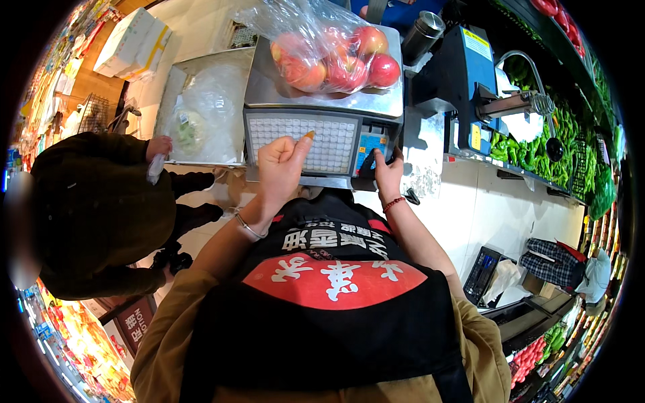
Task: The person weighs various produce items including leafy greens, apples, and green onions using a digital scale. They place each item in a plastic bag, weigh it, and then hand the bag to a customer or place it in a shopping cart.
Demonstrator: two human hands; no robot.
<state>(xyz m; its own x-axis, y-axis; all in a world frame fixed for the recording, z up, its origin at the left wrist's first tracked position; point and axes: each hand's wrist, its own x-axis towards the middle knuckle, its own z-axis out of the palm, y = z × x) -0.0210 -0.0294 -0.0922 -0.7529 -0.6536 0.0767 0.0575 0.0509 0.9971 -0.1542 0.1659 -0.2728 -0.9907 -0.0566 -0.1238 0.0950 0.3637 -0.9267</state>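
Before me stands a price-computing scale (pixel 322 103) with a steel platter and a broad key panel (pixel 297 141). On the platter lies a clear plastic bag (pixel 307 30) holding several red-yellow apples (pixel 347 73). My left hand (pixel 282 163) is curled into a fist over the key panel, thumb pointing up, with a yellowish tip at the thumb's end. My right hand (pixel 390 174) is at the scale's lower right corner, beside the black outlet (pixel 368 163) under the blue keypad (pixel 371 146). Its thumb is in front and its fingers are partly hidden.
Left of the scale is a shallow tray (pixel 211 106) with plastic-wrapped produce. A person in dark clothes (pixel 101 216) stands there, one hand holding a small clear bag. To the right are a blue machine (pixel 468 90), a steel canister (pixel 426 32) and green peppers (pixel 544 156).
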